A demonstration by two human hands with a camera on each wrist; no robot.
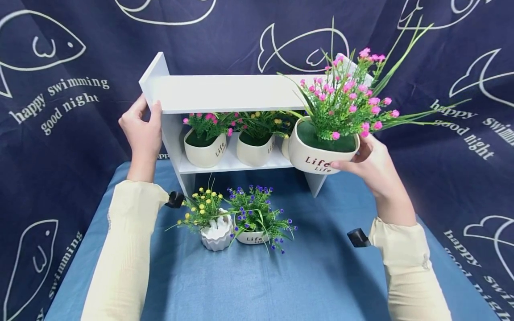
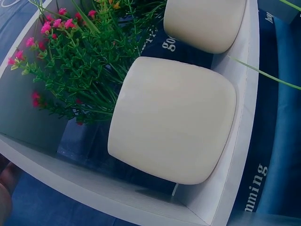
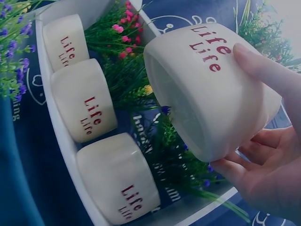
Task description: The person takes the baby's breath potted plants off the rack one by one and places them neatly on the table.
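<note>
My left hand (image 1: pixel 142 133) grips the left side panel of a white two-tier shelf (image 1: pixel 233 93), thumb at the front. My right hand (image 1: pixel 375 171) holds a cream "Life" pot (image 1: pixel 321 156) of pink artificial flowers (image 1: pixel 353 98), thumb on its front, fingers behind. This pot is raised before the shelf's right end, tilted in the right wrist view. On the lower tier stand a pot with pink flowers (image 1: pixel 205 151), one with yellow flowers (image 1: pixel 255 150) and a third pot (image 3: pixel 117 179), mostly hidden in the head view.
On the blue cloth (image 1: pixel 313 276) before the shelf stand a white wavy-edged pot (image 1: pixel 217 240) with yellow flowers and a cream pot (image 1: pixel 250 237) with purple-blue flowers. A dark curtain (image 1: pixel 225 49) with fish drawings hangs behind. Long grass blades stick out from the held plant.
</note>
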